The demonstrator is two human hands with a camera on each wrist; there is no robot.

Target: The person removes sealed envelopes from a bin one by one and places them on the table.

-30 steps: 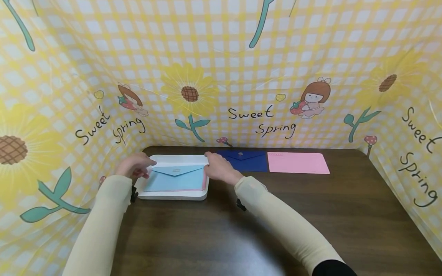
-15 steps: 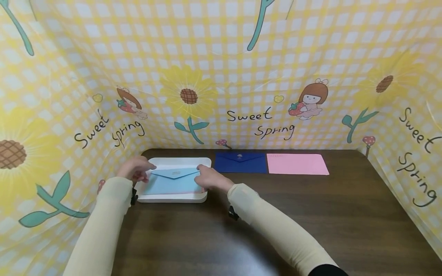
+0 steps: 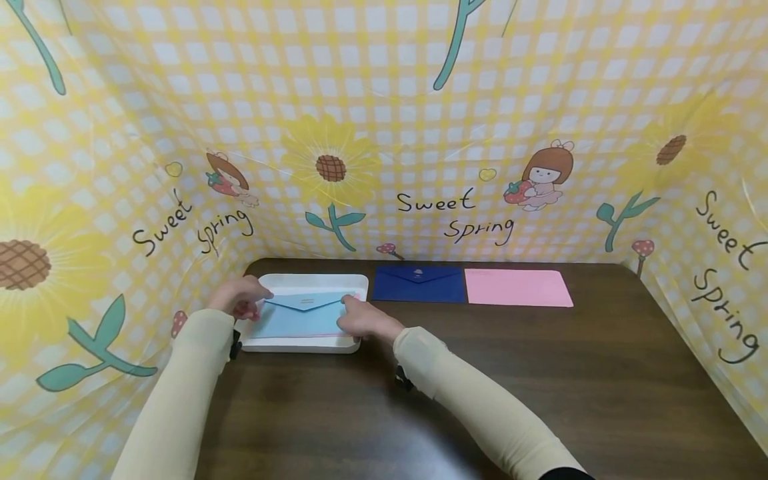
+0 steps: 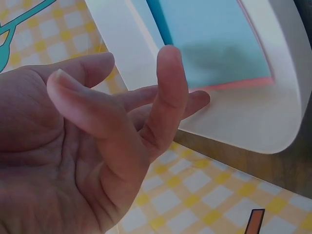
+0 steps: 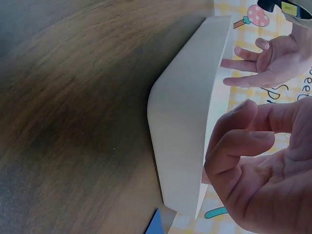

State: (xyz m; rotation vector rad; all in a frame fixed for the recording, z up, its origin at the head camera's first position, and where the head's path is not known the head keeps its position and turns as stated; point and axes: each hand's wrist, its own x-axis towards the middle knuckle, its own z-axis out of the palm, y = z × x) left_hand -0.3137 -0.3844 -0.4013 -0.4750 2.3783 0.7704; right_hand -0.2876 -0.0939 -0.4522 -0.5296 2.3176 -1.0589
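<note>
A light blue envelope [image 3: 294, 321] lies flap side up in a white tray [image 3: 300, 348]. A thin pink edge [image 4: 231, 86] shows beneath it in the left wrist view. My left hand [image 3: 239, 295] is at the tray's left end, its fingers loosely bent beside the envelope and pinching nothing. At the opposite end, my right hand [image 3: 367, 318] reaches over the tray's side and touches the envelope's right end. The right wrist view shows its fingers [image 5: 234, 141] loosely curled with nothing visible between them; the tray wall hides part of the contact.
A navy blue envelope [image 3: 418, 287] lies flat just right of the tray. Beside it is a pink envelope [image 3: 519, 289]. The dark wooden table [image 3: 480, 373] is bordered at the back and sides by a yellow checked cloth [image 3: 420, 147].
My right hand has moved left from the tray's right rim onto the right end of the light blue envelope. My left hand has stayed almost where it was.
</note>
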